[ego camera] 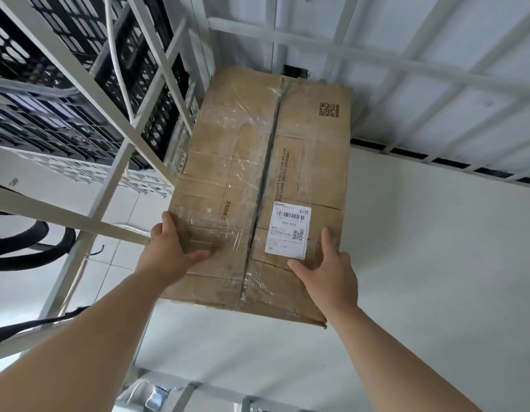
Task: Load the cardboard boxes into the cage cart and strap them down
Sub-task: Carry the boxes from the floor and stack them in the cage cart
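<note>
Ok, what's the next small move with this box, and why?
Probably nudge the cardboard box forward until it stops against the back bars. It runs along the left side bars, both the left hand and right hand hold its near end, and whether its far end touches the back isn't clear.

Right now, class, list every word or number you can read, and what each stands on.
"标快": white shipping label on the cardboard box.
"538-538", apparently: same label, below its barcode.
"运单粘贴区": printed on the box top.
Label's fine print and the line beside the seam: too small.
</note>
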A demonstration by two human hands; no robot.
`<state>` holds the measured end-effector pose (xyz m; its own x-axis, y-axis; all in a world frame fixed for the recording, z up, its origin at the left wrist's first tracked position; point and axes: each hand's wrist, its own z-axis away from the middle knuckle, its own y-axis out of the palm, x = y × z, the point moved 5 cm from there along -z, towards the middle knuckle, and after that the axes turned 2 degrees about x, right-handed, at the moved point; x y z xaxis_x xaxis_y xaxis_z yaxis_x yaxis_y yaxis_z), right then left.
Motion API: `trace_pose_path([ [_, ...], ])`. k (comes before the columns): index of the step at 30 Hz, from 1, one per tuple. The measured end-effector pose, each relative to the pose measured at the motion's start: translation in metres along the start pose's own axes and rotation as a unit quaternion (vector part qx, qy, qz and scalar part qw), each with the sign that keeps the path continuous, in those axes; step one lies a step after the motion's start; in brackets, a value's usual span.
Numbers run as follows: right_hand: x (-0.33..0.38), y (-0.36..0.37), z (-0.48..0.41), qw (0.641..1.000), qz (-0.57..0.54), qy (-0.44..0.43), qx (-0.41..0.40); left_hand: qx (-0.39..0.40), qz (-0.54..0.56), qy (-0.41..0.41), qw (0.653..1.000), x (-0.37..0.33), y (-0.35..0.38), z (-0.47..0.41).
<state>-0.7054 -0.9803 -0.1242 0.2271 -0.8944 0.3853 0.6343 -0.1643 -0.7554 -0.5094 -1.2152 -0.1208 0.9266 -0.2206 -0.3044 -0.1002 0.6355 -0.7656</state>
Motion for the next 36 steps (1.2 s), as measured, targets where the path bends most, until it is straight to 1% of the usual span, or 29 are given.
trace_pose_path([
  [1,0.001,-0.002,0.001,1.0,0.006,-0.004,0.002,-0.002,-0.021,0.002,1.0,-0.002,-0.001,0.002],
  [3,0.007,-0.011,0.004,0.999,0.039,-0.028,-0.009,-0.024,-0.104,0.025,0.994,-0.011,-0.006,0.009],
  [6,0.022,-0.033,0.01,0.993,0.083,-0.076,-0.039,-0.034,-0.222,0.083,0.971,-0.037,-0.016,0.025],
  [8,0.032,-0.053,0.018,0.989,0.1,-0.101,-0.042,-0.032,-0.261,0.117,0.958,-0.058,-0.026,0.039],
  [12,0.051,-0.114,0.048,0.984,0.095,-0.128,-0.085,-0.029,-0.287,0.171,0.942,-0.104,-0.057,0.081],
  [16,0.057,-0.187,0.095,0.979,0.108,-0.128,-0.117,-0.066,-0.285,0.235,0.927,-0.154,-0.1,0.141],
  [20,0.047,-0.265,0.156,0.972,0.122,-0.117,-0.163,-0.084,-0.278,0.291,0.912,-0.208,-0.135,0.21],
  [24,0.017,-0.333,0.23,0.967,0.112,-0.099,-0.207,-0.1,-0.268,0.354,0.89,-0.265,-0.154,0.29],
  [28,-0.036,-0.382,0.316,0.962,0.058,-0.058,-0.26,-0.097,-0.266,0.423,0.86,-0.321,-0.15,0.378],
  [31,-0.089,-0.407,0.382,0.957,0.036,-0.014,-0.289,-0.086,-0.266,0.472,0.836,-0.358,-0.13,0.45],
  [36,-0.194,-0.432,0.495,0.94,0.017,0.071,-0.332,-0.059,-0.273,0.571,0.772,-0.403,-0.067,0.584],
])
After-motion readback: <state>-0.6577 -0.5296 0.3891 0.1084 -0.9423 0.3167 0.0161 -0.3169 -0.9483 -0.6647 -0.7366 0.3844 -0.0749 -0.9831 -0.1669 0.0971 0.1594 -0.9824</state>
